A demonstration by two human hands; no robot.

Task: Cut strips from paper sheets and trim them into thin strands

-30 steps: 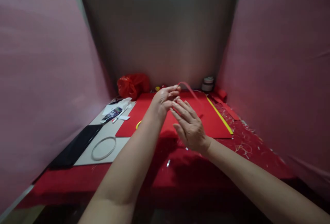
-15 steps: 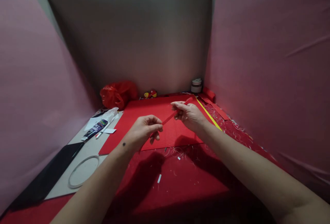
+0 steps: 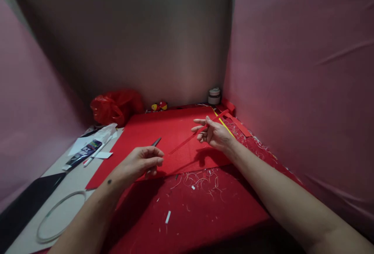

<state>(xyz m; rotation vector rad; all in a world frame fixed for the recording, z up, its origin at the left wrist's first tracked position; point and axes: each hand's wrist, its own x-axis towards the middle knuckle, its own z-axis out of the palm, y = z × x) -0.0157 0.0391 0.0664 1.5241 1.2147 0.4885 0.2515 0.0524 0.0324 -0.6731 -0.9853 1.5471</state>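
In my right hand (image 3: 214, 134) is a narrow red corrugated strip (image 3: 187, 140), pinched between thumb and fingers. One end slants down to the left, and the other passes over the hand to the upper right. My left hand (image 3: 147, 161) is apart from the strip, its fingers loosely bent with nothing visible in them. Just beyond it shows a dark pointed blade tip (image 3: 157, 141); whatever it belongs to is hidden by the hand. Beneath both hands lies a large red corrugated sheet (image 3: 166, 125).
At left are a dark glue tube (image 3: 84, 153), a white pen (image 3: 97, 152), white paper pieces and a wire ring (image 3: 41, 223). A red plastic bag (image 3: 113, 106), small toy (image 3: 159, 106) and lidded jar (image 3: 214, 96) stand behind. Thread scraps (image 3: 201, 182) litter the red cloth.
My left hand has let go of the strip and moved left and down, exposing the dark blade tip. The strip now hangs from my right hand alone. The view has shifted slightly.
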